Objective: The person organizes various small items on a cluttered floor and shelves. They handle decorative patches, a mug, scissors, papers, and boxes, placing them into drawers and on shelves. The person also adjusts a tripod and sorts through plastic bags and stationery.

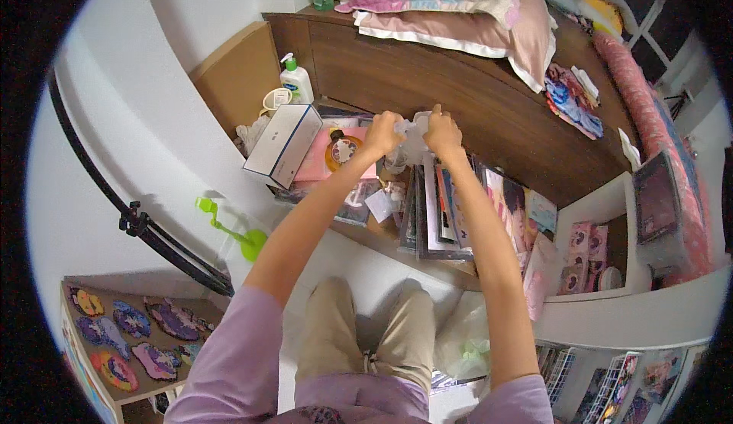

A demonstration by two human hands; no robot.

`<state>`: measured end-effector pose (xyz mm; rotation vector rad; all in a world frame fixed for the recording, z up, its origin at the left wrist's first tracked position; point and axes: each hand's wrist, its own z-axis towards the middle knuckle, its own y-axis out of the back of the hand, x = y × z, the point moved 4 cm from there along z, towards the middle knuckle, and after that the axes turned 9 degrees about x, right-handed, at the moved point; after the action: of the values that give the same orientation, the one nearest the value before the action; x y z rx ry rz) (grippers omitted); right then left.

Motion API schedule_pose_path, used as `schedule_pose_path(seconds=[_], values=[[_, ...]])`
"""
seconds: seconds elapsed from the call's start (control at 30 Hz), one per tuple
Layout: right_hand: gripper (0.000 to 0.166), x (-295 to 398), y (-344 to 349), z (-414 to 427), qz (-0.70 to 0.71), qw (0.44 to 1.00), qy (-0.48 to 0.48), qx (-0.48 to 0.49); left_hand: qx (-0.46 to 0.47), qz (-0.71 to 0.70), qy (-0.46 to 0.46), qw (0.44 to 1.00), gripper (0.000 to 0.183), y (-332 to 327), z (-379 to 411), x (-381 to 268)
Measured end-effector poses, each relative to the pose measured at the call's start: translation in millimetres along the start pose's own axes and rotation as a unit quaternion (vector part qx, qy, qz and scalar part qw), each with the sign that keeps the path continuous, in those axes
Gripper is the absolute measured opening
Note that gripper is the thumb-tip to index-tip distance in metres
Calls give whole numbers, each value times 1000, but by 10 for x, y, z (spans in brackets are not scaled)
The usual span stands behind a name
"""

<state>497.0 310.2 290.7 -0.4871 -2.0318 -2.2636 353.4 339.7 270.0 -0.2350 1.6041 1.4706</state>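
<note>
Both arms reach out over a cluttered wooden shelf. My left hand (385, 133) and my right hand (443, 132) hold a translucent plastic bag (413, 138) between them, with the right index finger extended. Beneath the bag, a clear container (395, 162) is partly hidden. An amber bottle with a dark cap (342, 150) lies left of my left hand on a pink folder (309, 166). Below my right hand, dark-edged folders and papers (429, 212) stand in a row. A small white card (378, 205) lies between the bottle and the folders.
A white box (283, 146) leans at the left, near a green-capped pump bottle (296, 83) and a cardboard panel (240, 75). Behind rises a dark wooden panel (458, 92) with pillows (446, 29) above it. A white cubby (627, 241) stands at right.
</note>
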Motion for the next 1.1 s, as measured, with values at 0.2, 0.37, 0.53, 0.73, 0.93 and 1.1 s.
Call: schedule_pose_path(seconds=[0.2, 0.37, 0.53, 0.73, 0.93, 1.1], values=[[47, 338, 406, -2394, 200, 959, 157, -128, -132, -113, -102, 980, 55, 252, -684, 567], [38, -505, -738, -4158, 199, 980, -16, 8, -249, 3, -73, 966, 18, -47, -2032, 1026], [36, -1068, -608, -4815, 152, 975, -138, -80, -28, 97, 99, 990, 35, -693, -2749, 2015], [77, -1432, -518, -5147, -17, 952, -300, -66, 85, 56, 84, 991, 45, -1636, -2801, 1613], [106, -2262, -1021, -5519, 170, 876, -408, -195, 256, -45, -23, 965, 46, -2625, -2965, 967], [82, -2632, -1382, -5584, 161, 921, -319, -158, 357, -178, -118, 909, 66, -3461, -3624, -1001]])
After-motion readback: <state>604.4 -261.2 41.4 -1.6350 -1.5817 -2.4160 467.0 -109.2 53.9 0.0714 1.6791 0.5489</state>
